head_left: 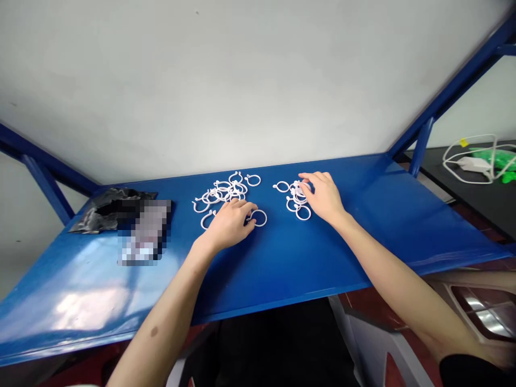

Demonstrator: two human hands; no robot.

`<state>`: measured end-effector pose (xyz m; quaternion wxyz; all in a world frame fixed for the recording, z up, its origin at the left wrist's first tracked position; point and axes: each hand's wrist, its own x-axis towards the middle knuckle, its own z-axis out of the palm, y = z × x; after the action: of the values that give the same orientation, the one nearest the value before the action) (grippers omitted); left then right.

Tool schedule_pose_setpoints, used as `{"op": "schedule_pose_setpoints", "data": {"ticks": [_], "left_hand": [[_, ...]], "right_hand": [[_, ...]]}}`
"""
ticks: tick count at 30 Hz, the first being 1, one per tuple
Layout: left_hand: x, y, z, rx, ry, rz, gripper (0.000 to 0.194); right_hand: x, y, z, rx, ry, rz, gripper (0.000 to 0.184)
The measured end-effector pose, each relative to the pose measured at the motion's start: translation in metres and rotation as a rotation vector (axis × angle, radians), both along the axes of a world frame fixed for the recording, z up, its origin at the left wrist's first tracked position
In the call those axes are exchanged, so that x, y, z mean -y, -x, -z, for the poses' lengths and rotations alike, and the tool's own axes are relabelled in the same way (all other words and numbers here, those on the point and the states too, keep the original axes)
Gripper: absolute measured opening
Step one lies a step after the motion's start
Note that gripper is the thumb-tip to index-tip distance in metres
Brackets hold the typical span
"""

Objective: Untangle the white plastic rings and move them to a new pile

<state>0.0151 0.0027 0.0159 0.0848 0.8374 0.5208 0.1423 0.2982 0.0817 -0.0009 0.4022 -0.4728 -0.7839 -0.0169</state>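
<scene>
White curtain rings with small eyelets lie in two groups on the blue table. My left hand [231,223] is beside the larger pile [221,192], fingers curled, thumb and forefinger closed at the eyelet of one curtain ring [260,218]. The hand partly covers another ring [206,220]. Over the right edge of the smaller pile [298,200], my right hand [323,196] has its thumb and forefinger slightly apart. It hides part of that pile, and I see no ring held clear of it.
On the left of the blue table [282,269] are a crumpled black plastic bag [116,207] and a pixelated object [147,231]. A pale wall rises behind, with blue metal braces [421,148] on both sides. At right, a white cable [447,161] and green item [500,158] sit on a dark surface.
</scene>
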Motion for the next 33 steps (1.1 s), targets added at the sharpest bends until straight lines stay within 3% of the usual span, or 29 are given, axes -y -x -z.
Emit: {"op": "schedule_pose_setpoints", "data": {"ticks": [3,5,11,14,19,25,33], "left_hand": [[0.005,-0.006,-0.004,0.006,-0.016,-0.019,0.028],[0.007,-0.009,-0.006,0.024,-0.021,-0.026,0.029],[0.009,-0.012,-0.006,0.0,-0.004,-0.028,0.035],[0.009,-0.015,-0.007,0.065,0.022,-0.04,0.035],[0.011,-0.021,-0.015,0.327,0.064,-0.033,0.027],[0.011,-0.022,-0.019,0.532,0.093,-0.058,0.03],[0.011,-0.03,-0.011,0.6,0.107,-0.078,0.027]], "right_hand": [[0.002,0.0,-0.001,0.028,-0.074,0.057,0.03],[0.01,0.005,-0.006,0.025,-0.1,0.001,0.029],[0.048,0.036,-0.014,0.113,0.047,-0.472,0.021],[0.058,0.046,-0.005,0.21,0.081,-0.583,0.023],[0.057,0.048,-0.003,0.076,0.035,-0.588,0.017],[0.057,0.042,-0.017,-0.224,0.002,-0.431,0.01],[0.061,0.047,-0.014,-0.195,-0.007,-0.461,0.012]]}}
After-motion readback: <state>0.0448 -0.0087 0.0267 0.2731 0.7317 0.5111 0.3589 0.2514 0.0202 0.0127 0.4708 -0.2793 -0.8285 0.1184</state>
